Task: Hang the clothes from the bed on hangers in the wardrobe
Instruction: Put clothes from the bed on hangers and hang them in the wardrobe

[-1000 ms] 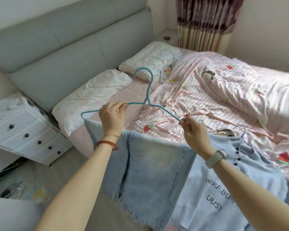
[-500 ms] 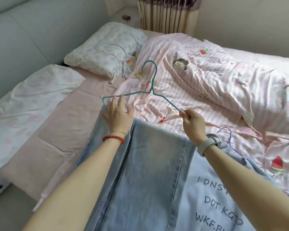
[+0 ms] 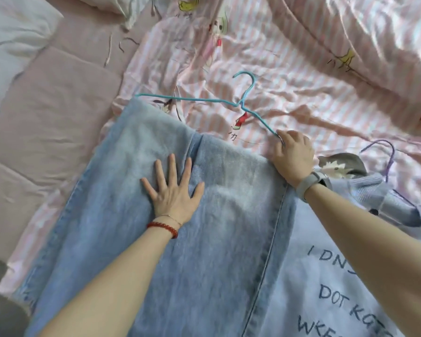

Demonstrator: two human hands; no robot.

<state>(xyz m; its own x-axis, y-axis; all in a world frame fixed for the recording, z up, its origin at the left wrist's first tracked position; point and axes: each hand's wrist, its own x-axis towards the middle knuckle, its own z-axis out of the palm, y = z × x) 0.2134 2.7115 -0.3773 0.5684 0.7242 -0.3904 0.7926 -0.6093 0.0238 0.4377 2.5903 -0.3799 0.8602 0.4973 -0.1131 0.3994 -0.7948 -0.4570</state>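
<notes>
At the far left a white pillow (image 3: pixel 12 27) lies on the plain pink sheet (image 3: pixel 46 113), which runs down the left side of the bed. Right of it, pale blue jeans (image 3: pixel 136 251) lie spread flat, reaching from the near edge of the view up toward the middle of the bed. The left hand (image 3: pixel 173 193) rests palm down on the denim, its fingers straight and spread, holding nothing; a red bead bracelet (image 3: pixel 163 228) circles that wrist. Just beyond the far edge of the jeans lies a teal wire hanger (image 3: pixel 204 100), its left tip at the far left corner of the denim, its hook (image 3: pixel 249 85) pointing away, and its right arm sloping down toward the right hand. The denim's folded far edge seems to cover the hanger's lower bar, though that bar is not visible. The hanger sits well ahead of the flat left hand, apart from it. The right hand (image 3: pixel 293 155) is curled at the far right corner of the jeans and pinches the right end of the hanger; a grey watch (image 3: pixel 311 183) sits on that wrist. Under all this lies the pink striped duvet (image 3: pixel 301 69) with cartoon prints. At the near right lies a light blue shirt (image 3: pixel 338 288) with dark lettering, touching the jeans' right seam, and a purple hanger (image 3: pixel 388 161) shows at its collar.
</notes>
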